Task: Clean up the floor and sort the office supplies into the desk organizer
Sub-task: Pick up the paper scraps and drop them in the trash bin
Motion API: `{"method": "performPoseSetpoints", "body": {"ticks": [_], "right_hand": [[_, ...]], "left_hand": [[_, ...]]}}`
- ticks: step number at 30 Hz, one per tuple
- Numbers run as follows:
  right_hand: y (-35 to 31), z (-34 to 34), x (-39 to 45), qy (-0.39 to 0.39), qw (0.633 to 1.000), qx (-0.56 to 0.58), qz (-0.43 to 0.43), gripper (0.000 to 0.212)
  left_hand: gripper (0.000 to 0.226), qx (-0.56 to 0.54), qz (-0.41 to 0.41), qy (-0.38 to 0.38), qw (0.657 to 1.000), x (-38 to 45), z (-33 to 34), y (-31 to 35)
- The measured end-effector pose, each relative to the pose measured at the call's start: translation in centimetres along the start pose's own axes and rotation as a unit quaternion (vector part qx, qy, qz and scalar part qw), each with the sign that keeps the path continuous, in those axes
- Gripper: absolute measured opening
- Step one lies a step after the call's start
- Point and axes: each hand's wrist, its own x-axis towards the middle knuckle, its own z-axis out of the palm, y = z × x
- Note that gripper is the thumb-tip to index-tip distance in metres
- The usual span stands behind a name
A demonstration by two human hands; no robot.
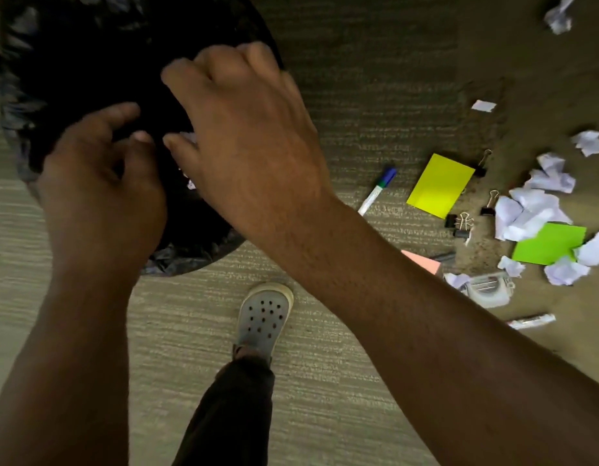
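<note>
Both my hands hover over the black-lined trash bin (89, 45) at the upper left. My right hand (244, 136) has its fingers curled down, and a bit of white crumpled paper (189, 136) shows under it beside the thumb. My left hand (103, 176) sits close beside it with loosely curled fingers and nothing visible in them. On the carpet to the right lie a blue-capped marker (378, 190), a yellow sticky pad (441, 185), a green sticky pad (548, 243), binder clips (462, 223) and several crumpled paper balls (533, 210).
A pink note (425, 262), a white tape dispenser (489, 289) and a white tube-like item (531, 321) lie near my right forearm. More paper scraps (558, 18) are at the top right. My foot in a grey clog (264, 317) stands by the bin.
</note>
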Motion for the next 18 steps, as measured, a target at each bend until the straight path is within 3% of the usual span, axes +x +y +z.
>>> {"method": "performPoseSetpoints", "body": {"ticks": [6,10,14,18], "right_hand": [[4.2,-0.3,-4.5,0.161,0.976,0.122,0.079,0.03],[9.6,-1.2,-8.5,0.168,0.969,0.1,0.15,0.024],[15.9,-1.7,-12.8,0.154,0.963,0.063,0.212,0.017],[23.2,-2.5,-16.5,0.123,0.951,0.004,0.285,0.023]], "left_hand": [[0.03,-0.086,0.153,0.044,0.983,-4.1,2.1,5.2],[0.019,-0.084,0.239,0.024,0.967,-7.5,5.8,11.3],[0.019,-0.095,0.233,-0.039,0.967,-9.4,11.2,14.1],[0.018,-0.086,0.231,-0.116,0.962,-10.2,17.9,15.0]]}}
